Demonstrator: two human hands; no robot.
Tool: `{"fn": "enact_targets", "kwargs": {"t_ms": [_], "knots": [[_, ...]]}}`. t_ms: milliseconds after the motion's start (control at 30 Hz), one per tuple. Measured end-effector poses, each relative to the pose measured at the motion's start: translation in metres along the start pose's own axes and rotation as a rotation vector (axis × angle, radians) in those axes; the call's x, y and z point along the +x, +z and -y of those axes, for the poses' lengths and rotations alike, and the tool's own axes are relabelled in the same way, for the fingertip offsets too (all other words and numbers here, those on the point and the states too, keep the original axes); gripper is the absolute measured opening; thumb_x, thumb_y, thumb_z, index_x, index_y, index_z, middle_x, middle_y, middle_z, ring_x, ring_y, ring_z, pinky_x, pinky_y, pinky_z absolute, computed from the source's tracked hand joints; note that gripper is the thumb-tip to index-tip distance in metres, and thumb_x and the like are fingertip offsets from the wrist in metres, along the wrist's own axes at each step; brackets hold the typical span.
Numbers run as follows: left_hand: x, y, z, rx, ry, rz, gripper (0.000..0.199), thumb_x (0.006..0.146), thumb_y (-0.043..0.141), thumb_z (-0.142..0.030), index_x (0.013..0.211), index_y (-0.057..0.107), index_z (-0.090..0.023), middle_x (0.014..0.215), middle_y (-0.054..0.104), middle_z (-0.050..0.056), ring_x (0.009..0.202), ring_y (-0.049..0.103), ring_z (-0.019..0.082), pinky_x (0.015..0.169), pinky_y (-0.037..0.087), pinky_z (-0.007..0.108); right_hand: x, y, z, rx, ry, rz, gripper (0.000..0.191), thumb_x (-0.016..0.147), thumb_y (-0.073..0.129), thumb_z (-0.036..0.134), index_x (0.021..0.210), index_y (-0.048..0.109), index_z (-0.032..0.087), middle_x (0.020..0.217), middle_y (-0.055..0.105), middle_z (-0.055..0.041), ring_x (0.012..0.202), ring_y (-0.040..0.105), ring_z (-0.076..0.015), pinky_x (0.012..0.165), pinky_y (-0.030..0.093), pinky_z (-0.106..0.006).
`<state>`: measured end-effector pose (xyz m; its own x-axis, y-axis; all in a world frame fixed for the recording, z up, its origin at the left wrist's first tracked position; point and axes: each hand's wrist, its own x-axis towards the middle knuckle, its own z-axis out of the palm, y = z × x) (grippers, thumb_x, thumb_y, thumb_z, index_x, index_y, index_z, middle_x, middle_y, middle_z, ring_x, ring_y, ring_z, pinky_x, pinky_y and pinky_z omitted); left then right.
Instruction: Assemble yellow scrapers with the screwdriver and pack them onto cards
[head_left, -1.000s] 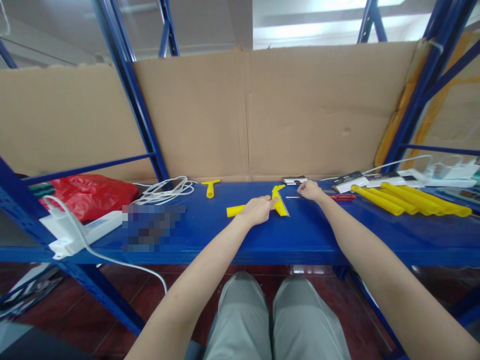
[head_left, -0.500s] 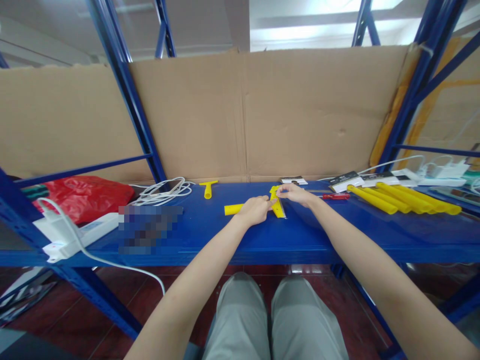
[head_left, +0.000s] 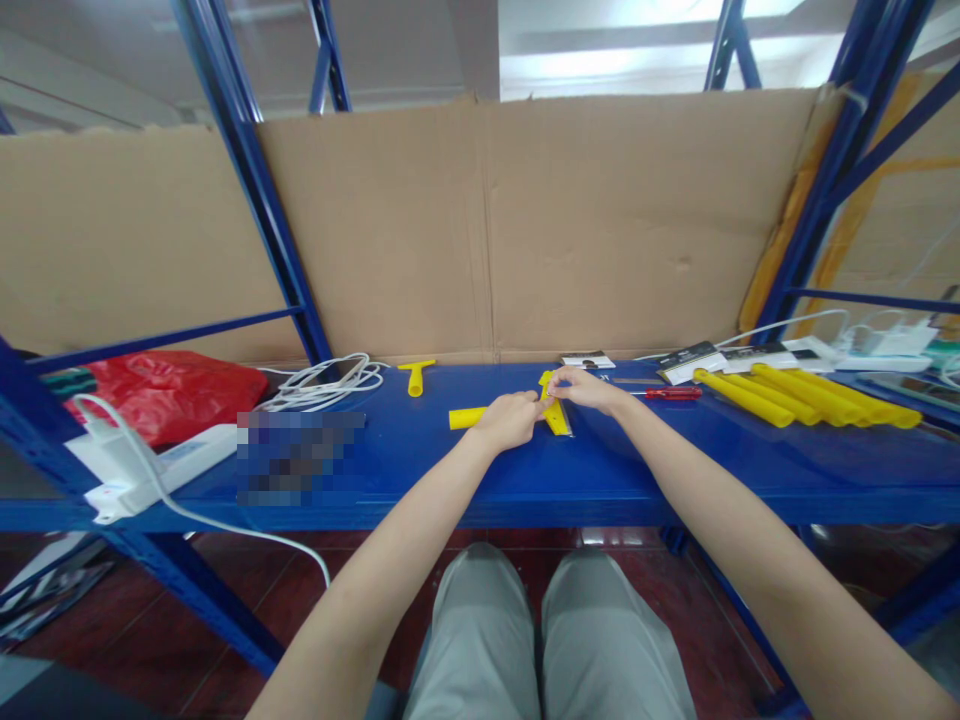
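Note:
A yellow T-shaped scraper (head_left: 466, 418) lies on the blue shelf, its handle pointing left and its wide head on the right, with a thin blade strip along the head's outer edge. My left hand (head_left: 510, 420) is closed over the handle close to the head, with a finger reaching onto the head. At the upper part of the head, my right hand (head_left: 581, 386) has thumb and fingertips pinched together; anything small between them is too hidden to name. To the right of that hand lies a red-handled screwdriver (head_left: 673, 394).
Several yellow tubular handles (head_left: 817, 398) lie at the right, in front of black-and-white cards (head_left: 694, 360). A smaller yellow T-shaped piece (head_left: 416, 380) stands back left. Further left are a coiled white cable (head_left: 330, 385), a red plastic bag (head_left: 172, 390) and a white power strip (head_left: 199, 455). Cardboard (head_left: 525, 230) walls the back.
My right hand has shifted very slightly left over the scraper head, its fingers still pinched. My left hand and the scraper stay almost in place.

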<state>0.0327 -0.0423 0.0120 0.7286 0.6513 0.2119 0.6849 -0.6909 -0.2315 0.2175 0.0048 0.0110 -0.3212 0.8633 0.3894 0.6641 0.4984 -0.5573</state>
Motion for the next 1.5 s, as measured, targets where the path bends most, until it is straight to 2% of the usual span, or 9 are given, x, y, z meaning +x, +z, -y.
{"fn": "enact_targets", "kwargs": {"t_ms": [300,533,667,867,1133,1333,1500], "knots": [[0.0,0.0,0.0,0.002,0.002,-0.01,0.043,0.096,0.036,-0.023,0.138,0.047,-0.022,0.104,0.062,0.011,0.101,0.063,0.023,0.081,0.049,0.03,-0.004,0.001,0.004,0.012,0.027,-0.003,0.013,0.07,0.055,0.008,0.063,0.061,0.018,0.081,0.068,-0.0019,0.085,0.062,-0.0162,0.084,0.045,-0.028],[-0.001,0.001,-0.001,-0.002,0.008,-0.011,0.044,0.096,0.035,-0.023,0.138,0.047,-0.02,0.105,0.062,0.012,0.101,0.062,0.024,0.081,0.049,0.032,-0.003,0.001,0.002,0.015,0.021,0.015,0.011,0.071,0.055,0.01,0.064,0.059,0.017,0.079,0.066,-0.0016,0.08,0.06,-0.0147,0.08,0.045,-0.026],[0.0,0.001,0.0,0.007,0.017,-0.007,0.044,0.096,0.035,-0.023,0.138,0.046,-0.02,0.105,0.062,0.012,0.101,0.062,0.024,0.082,0.049,0.033,-0.002,0.001,-0.004,-0.036,-0.039,0.031,0.01,0.073,0.053,0.012,0.066,0.059,0.017,0.08,0.066,-0.003,0.079,0.06,-0.0151,0.079,0.046,-0.028],[0.001,0.002,0.0,0.031,0.045,-0.018,0.041,0.096,0.034,-0.024,0.134,0.05,-0.02,0.102,0.062,0.011,0.098,0.063,0.023,0.08,0.049,0.031,0.001,-0.002,-0.016,-0.194,-0.223,0.032,0.01,0.078,0.051,0.017,0.072,0.059,0.018,0.085,0.064,-0.0069,0.084,0.058,-0.0189,0.084,0.045,-0.035],[-0.001,0.002,0.0,0.029,0.074,-0.042,0.04,0.096,0.035,-0.023,0.132,0.052,-0.021,0.1,0.062,0.01,0.097,0.064,0.022,0.078,0.049,0.03,0.001,-0.005,-0.02,-0.287,-0.279,0.06,0.01,0.08,0.051,0.016,0.078,0.06,0.019,0.089,0.06,-0.0078,0.089,0.055,-0.0205,0.087,0.043,-0.039],[0.0,0.003,0.0,0.044,0.078,-0.049,0.041,0.096,0.035,-0.023,0.133,0.051,-0.02,0.1,0.062,0.01,0.096,0.064,0.022,0.077,0.049,0.03,0.0,-0.005,-0.02,-0.21,-0.295,0.045,0.008,0.077,0.054,0.015,0.078,0.061,0.019,0.089,0.061,-0.007,0.092,0.056,-0.0209,0.088,0.043,-0.04],[0.0,0.003,0.0,0.059,0.076,-0.044,0.041,0.096,0.035,-0.023,0.134,0.05,-0.021,0.1,0.062,0.01,0.094,0.064,0.023,0.076,0.05,0.031,0.002,-0.004,-0.021,-0.07,-0.224,0.019,0.008,0.072,0.058,0.015,0.079,0.06,0.019,0.09,0.062,-0.0054,0.094,0.057,-0.0202,0.092,0.042,-0.04]]}}
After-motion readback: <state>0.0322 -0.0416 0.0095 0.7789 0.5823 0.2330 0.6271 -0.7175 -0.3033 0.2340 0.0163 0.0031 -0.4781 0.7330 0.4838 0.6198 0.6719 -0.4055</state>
